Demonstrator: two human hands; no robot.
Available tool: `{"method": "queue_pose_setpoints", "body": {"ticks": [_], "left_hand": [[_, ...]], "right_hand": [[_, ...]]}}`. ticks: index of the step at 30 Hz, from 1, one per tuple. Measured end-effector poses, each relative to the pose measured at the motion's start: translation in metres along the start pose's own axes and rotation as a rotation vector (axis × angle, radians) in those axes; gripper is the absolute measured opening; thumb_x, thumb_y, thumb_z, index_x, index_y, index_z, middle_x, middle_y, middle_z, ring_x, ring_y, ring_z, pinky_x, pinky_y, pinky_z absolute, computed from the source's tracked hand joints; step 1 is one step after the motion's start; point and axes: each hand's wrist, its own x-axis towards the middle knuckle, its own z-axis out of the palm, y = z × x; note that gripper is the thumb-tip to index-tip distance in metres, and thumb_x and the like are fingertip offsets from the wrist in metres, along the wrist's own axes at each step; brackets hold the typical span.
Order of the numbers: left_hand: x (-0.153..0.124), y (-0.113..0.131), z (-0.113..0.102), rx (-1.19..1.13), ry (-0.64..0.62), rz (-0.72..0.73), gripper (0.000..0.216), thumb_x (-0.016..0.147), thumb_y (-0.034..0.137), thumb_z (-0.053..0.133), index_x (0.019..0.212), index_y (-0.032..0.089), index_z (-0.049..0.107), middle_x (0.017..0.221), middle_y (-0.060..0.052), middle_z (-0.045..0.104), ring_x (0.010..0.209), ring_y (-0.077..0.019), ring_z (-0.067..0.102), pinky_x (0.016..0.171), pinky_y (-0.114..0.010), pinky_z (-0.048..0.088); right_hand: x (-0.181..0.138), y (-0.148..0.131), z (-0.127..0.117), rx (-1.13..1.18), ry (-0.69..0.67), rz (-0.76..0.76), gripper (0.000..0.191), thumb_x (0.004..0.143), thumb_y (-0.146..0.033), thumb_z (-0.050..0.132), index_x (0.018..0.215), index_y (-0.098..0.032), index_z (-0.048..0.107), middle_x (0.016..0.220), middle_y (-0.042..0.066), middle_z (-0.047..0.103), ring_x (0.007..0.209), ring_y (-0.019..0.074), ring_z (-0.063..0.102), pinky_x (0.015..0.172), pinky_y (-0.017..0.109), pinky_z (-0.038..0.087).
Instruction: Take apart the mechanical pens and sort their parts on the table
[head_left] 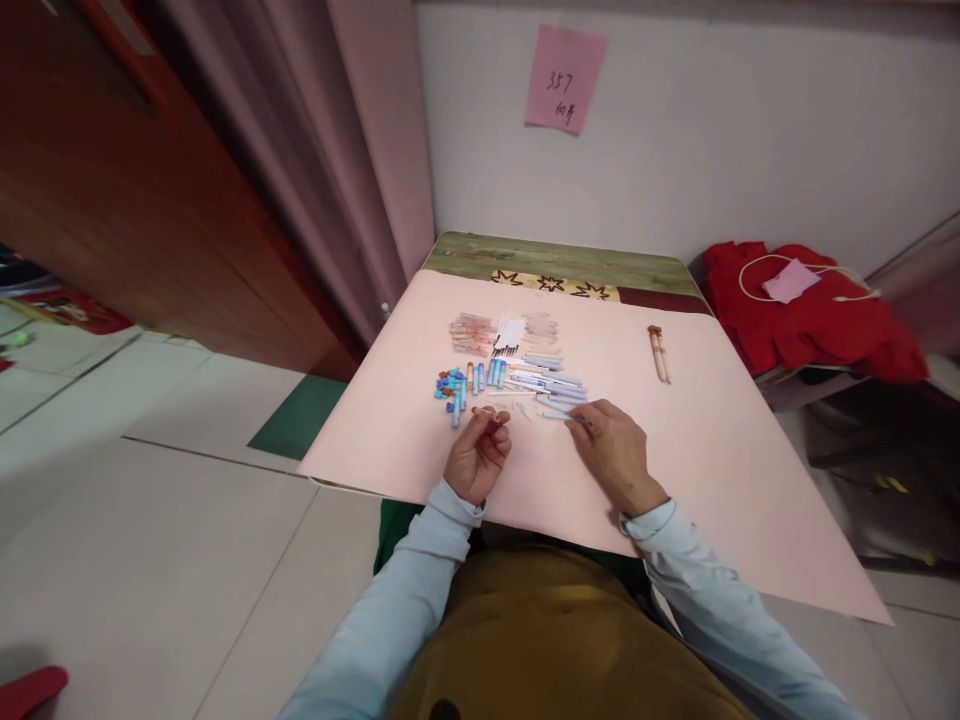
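Note:
My left hand [480, 455] is raised just off the near part of the table and pinches a small brown, tube-like pen part [491, 415]. My right hand [613, 447] is over the near right of the pile, its fingertips closed on the end of a slim light-blue pen part [556, 414]. Beside it lie several pale blue-violet barrels [564, 388]. Nearer my left hand are short blue tubes [496, 373] and a cluster of small blue and brown caps [450, 382]. Thin white refills with black tips [508, 345] lie behind them.
Clear reddish pieces [472, 334] and clear grey pieces [541, 326] lie at the back. Two brown-topped pens [659, 354] rest apart on the right of the pink-covered table [720, 440]. A red cloth [817, 325] with a white cable stands beyond the right edge.

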Motion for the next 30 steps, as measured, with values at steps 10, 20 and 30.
{"method": "queue_pose_setpoints", "body": {"ticks": [10, 20, 30], "left_hand": [[0.001, -0.001, -0.002, -0.002, -0.021, -0.004, 0.007, 0.087, 0.015, 0.067, 0.091, 0.013, 0.062, 0.081, -0.002, 0.061, 0.060, -0.0056, 0.053, 0.052, -0.015, 0.045], [0.001, -0.001, -0.002, 0.017, -0.037, 0.014, 0.011, 0.085, 0.014, 0.069, 0.093, 0.014, 0.062, 0.082, -0.001, 0.060, 0.061, -0.0053, 0.054, 0.053, -0.014, 0.045], [-0.001, -0.002, -0.002, 0.054, -0.008, 0.013, 0.011, 0.084, 0.016, 0.070, 0.092, 0.013, 0.063, 0.082, -0.002, 0.061, 0.061, -0.0052, 0.055, 0.053, -0.014, 0.045]], "right_hand": [[0.003, 0.002, 0.000, 0.000, 0.059, -0.064, 0.017, 0.095, -0.030, 0.052, 0.096, -0.020, 0.066, 0.094, 0.007, 0.068, 0.086, 0.0223, 0.057, 0.074, 0.032, 0.037], [0.041, -0.028, -0.012, 0.195, -0.061, -0.096, 0.028, 0.096, -0.028, 0.041, 0.117, -0.019, 0.057, 0.106, 0.008, 0.070, 0.091, 0.0226, 0.063, 0.075, 0.031, 0.040], [0.082, -0.060, 0.018, -0.170, -0.321, -0.105, 0.024, 0.091, -0.032, 0.053, 0.098, -0.020, 0.073, 0.101, 0.011, 0.075, 0.091, 0.0241, 0.067, 0.074, 0.030, 0.040]]}}
